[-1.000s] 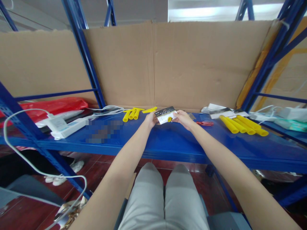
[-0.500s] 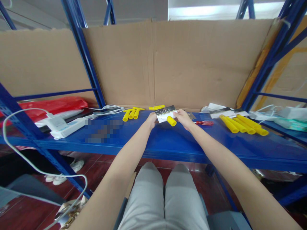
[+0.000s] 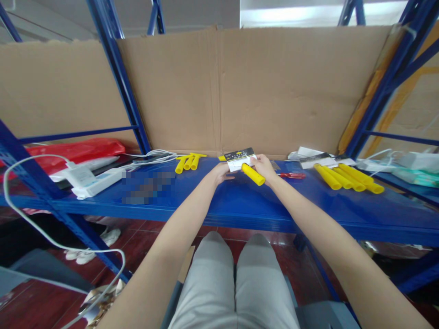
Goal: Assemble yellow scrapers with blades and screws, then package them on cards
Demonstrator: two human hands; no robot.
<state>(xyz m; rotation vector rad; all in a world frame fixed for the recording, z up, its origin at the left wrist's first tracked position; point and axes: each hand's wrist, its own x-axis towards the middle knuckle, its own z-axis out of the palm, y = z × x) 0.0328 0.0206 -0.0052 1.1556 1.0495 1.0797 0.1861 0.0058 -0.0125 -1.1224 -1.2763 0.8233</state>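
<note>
My left hand (image 3: 222, 173) pinches the left edge of a black-and-white printed card (image 3: 238, 160) just above the blue shelf. On the card's right side, my right hand (image 3: 263, 165) is closed, its thumb at the edge and some fingers hidden behind. A yellow tube (image 3: 254, 175) sticks out from the card's lower front toward me, beside the right hand. Its far end is hidden by the card. Part of another yellow piece (image 3: 222, 158) shows behind the card. A red screwdriver (image 3: 292, 175) lies to the right of my right hand.
Several yellow tubes (image 3: 346, 179) with printed cards (image 3: 318, 161) lie on the right. T-shaped yellow pieces (image 3: 188, 162) rest left of centre. A white power strip (image 3: 99, 183) and cables (image 3: 161, 156) are farther left. Cardboard (image 3: 274, 91) walls the back; blue posts (image 3: 118, 77) flank it.
The yellow tube now reaches farther out from the card, toward me and to the right. The card has shifted slightly right and up, covering more of the yellow piece behind it.
</note>
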